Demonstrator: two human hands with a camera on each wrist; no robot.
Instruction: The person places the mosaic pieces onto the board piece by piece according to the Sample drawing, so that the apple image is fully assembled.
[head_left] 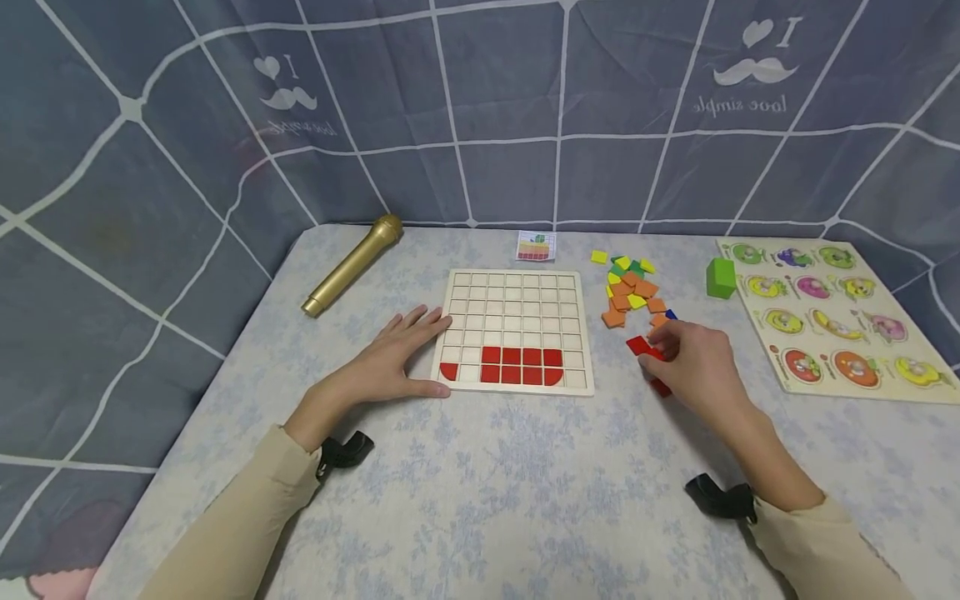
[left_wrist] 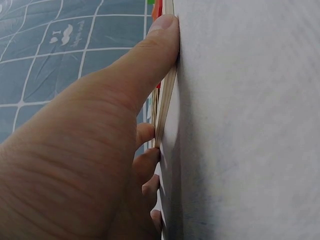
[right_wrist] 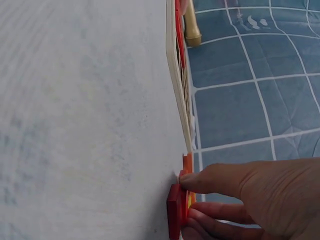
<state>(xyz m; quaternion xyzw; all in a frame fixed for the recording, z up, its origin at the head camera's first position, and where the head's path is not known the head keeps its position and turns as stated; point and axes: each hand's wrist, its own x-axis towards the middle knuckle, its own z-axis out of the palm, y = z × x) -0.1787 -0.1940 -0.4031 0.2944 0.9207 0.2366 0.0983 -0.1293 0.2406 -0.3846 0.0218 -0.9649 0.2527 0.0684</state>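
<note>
Head view: I see the left hand flat, steadying the grid board.
Grip: right hand pinches a red tile, board's 3 o'clock.
Next: I judge careful seating in the red row.

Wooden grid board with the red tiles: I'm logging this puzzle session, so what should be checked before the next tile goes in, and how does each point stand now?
1. Wooden grid board steadied: ok, the left hand lies flat against its left edge.
2. Tile in hand: ok, the right hand has its fingertips on a red square tile.
3. Grip secure: cannot tell, the tile still lies on the pale flowered table.
4. Free cell: ok, the bottom row has a gap beside the red quarter-round tile.
5. Small pattern card visible: ok, behind the board.
</note>
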